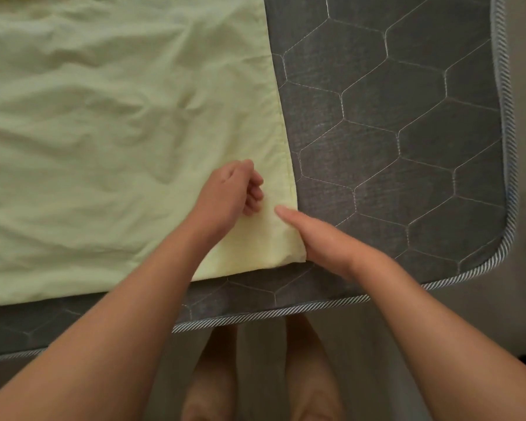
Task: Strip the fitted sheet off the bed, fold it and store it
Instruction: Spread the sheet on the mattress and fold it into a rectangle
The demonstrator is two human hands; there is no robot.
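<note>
The pale green fitted sheet (pixel 104 132) lies spread and wrinkled over the left part of the grey quilted mattress (pixel 407 132), its hemmed edge running down the middle. My left hand (pixel 231 192) hovers over the sheet near its lower right corner with fingers loosely curled, and nothing shows in its grip. My right hand (pixel 322 238) lies flat with straight fingers against the sheet's corner edge, fingertips touching the fabric. Whether fingers reach under the sheet is hidden.
The mattress's striped piping (pixel 509 177) marks its right edge and rounded near corner. A beige floor (pixel 438 329) lies below, where my bare feet (pixel 213 375) stand close to the bed's front edge.
</note>
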